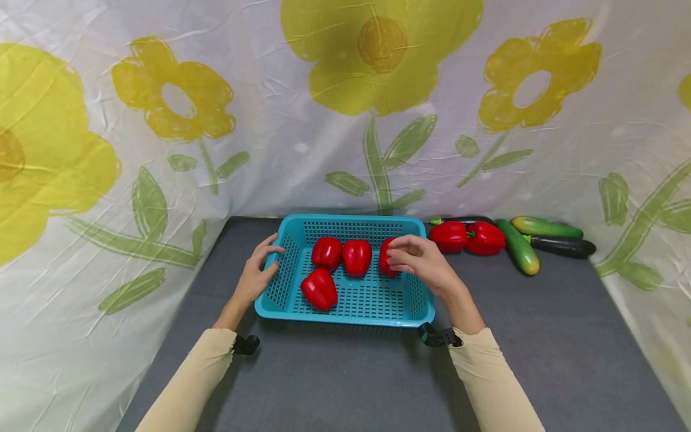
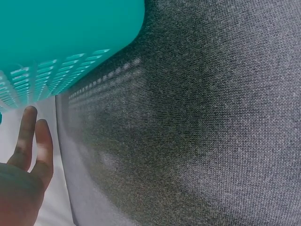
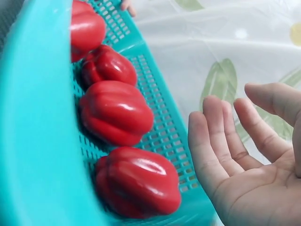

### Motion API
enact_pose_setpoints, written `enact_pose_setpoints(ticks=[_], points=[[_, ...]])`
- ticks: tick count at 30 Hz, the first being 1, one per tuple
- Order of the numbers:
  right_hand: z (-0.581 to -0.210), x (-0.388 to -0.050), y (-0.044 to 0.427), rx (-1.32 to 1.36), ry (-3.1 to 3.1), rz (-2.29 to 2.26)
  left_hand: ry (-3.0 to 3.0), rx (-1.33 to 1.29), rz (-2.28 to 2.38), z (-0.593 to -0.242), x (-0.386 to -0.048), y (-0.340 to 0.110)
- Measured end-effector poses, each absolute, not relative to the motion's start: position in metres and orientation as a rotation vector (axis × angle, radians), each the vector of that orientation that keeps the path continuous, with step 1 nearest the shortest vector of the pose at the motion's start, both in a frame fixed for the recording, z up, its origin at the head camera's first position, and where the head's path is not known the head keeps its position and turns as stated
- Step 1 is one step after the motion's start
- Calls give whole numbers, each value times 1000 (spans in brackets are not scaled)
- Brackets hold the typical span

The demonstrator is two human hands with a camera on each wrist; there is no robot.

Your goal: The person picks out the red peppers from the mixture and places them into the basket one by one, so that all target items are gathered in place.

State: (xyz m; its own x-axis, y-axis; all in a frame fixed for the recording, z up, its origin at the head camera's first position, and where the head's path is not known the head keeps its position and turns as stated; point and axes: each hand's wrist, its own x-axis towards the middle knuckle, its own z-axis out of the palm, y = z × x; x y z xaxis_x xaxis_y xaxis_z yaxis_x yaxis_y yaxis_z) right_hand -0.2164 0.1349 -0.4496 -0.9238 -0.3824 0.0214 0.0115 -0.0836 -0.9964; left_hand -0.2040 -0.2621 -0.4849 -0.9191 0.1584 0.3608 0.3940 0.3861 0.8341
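A blue-green plastic basket (image 1: 345,321) holds several red bell peppers. Two lie side by side at the back, a left one (image 1: 326,254) and a middle one (image 1: 357,258); another (image 1: 320,289) lies at the front left. My right hand (image 1: 423,261) hovers over the basket's right end, partly hiding the rightmost bell pepper (image 1: 385,258). In the right wrist view its fingers are loosely bent, apart from that bell pepper (image 3: 138,183), with nothing in them. My left hand (image 1: 255,273) is at the basket's left rim, fingers spread; whether it touches the rim I cannot tell.
Right of the basket lie two red bell peppers (image 1: 448,236) (image 1: 486,239), two green cucumbers with yellow ends (image 1: 518,247) (image 1: 547,227), and two dark eggplants (image 1: 561,246) (image 1: 472,220). A flowered cloth (image 1: 270,150) hangs behind the grey table (image 1: 335,378).
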Motion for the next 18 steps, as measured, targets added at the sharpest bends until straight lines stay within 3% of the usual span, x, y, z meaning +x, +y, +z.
enact_pose_setpoints(ticks=[18], points=[[-449, -212, 167, -388, 1919, -2134, -2440, -477, -1562, -479, -201, -260]])
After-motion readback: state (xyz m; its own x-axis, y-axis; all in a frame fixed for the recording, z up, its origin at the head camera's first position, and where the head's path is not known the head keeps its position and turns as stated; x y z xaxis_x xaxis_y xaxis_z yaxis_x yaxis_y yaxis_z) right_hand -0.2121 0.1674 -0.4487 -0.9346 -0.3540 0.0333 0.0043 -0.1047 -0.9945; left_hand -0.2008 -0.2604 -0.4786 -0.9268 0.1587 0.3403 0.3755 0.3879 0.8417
